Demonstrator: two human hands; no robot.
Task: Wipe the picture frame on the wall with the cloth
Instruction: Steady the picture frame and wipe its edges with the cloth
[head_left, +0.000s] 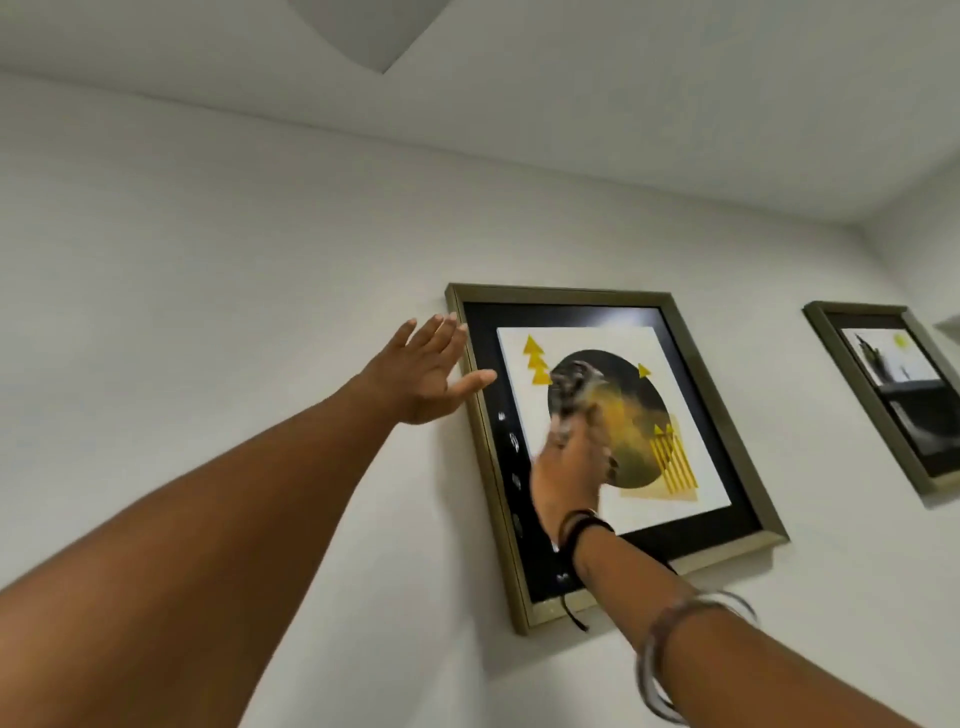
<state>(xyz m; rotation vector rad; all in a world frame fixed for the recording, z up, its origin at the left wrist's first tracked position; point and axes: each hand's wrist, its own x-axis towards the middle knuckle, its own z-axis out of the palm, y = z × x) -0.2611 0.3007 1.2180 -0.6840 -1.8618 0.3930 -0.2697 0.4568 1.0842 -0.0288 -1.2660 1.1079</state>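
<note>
A picture frame (727, 395) with a dull gold moulding hangs on the white wall; inside are a black mat and a print with a dark circle and yellow triangles. My left hand (426, 369) lies flat, fingers spread, against the wall at the frame's upper left edge, thumb over the moulding. My right hand (566, 467) is raised over the glass, blurred by motion, gripping a bunched greyish cloth (574, 387) that presses on the middle of the print. Black wrist bands and silver bangles ring my right forearm.
A second, smaller framed picture (883, 400) hangs further right on the same wall, near the room corner. The ceiling meets the wall above, with a pale round ceiling fixture (369, 31) at the top. Reflections spot the black mat's left side.
</note>
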